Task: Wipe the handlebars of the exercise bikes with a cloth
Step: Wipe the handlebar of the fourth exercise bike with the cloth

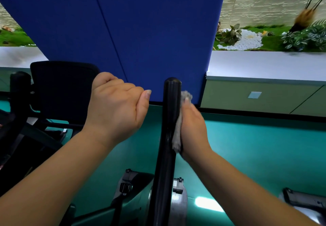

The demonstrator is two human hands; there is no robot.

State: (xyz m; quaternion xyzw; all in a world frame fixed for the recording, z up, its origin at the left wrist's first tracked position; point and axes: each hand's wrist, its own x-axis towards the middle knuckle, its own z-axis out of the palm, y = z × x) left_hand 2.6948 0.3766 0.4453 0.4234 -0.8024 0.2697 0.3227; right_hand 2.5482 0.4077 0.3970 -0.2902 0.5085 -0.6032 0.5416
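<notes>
Pressing a small grey fluffy cloth (178, 130) flat against the right side of the upright black rounded handlebar (170, 120), the right hand (193, 129) keeps its palm turned towards the bar, so that the fabric is sandwiched between skin and tube along a good stretch of it. Its fingers lie together and extended along the cloth, which peeks out above the fingertips near the bar's capped top. That flat hold probably suits long strokes up and down the bar. The left hand (116, 106) floats just left of the handlebar, not touching it, loosely curled with the thumb out and nothing in it; it seems simply held clear. Both forearms reach forward from the near edge, the right wrist bent inward towards the bar.
</notes>
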